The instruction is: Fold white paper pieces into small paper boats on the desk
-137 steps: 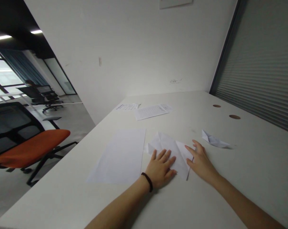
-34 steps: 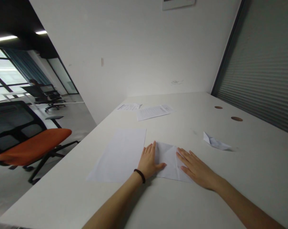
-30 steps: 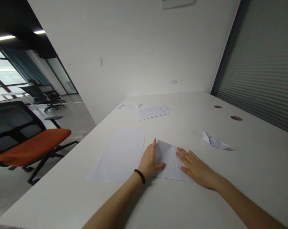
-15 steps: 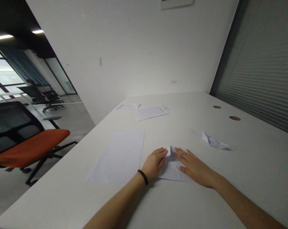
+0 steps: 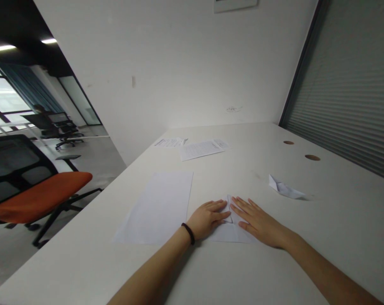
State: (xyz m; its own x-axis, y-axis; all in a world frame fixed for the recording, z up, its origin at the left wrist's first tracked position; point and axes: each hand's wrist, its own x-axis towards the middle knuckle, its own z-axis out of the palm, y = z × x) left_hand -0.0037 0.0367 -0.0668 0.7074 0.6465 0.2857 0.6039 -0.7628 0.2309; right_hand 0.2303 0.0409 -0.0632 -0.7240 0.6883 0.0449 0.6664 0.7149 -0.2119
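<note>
Since the last view, your left hand (image 5: 207, 219) has slid in beside your right hand (image 5: 258, 222); both lie flat, gripping nothing, pressing the folded paper (image 5: 232, 232) at six o'clock. It's narrowed to a point, while the blank sheet (image 5: 156, 207) at nine o'clock remains unfolded.

Left hand (image 5: 207, 219): palm down, fingers together and extended flat, pointing across toward the right hand.
Right hand (image 5: 258, 222): palm down, fingers slightly spread, angled toward the left hand.
Fingertips (image 5: 225, 205): the two hands' are just apart.
Left forearm (image 5: 150, 267): reaches in from bottom centre.
Right forearm (image 5: 328, 271): reaches in from bottom right.
</note>
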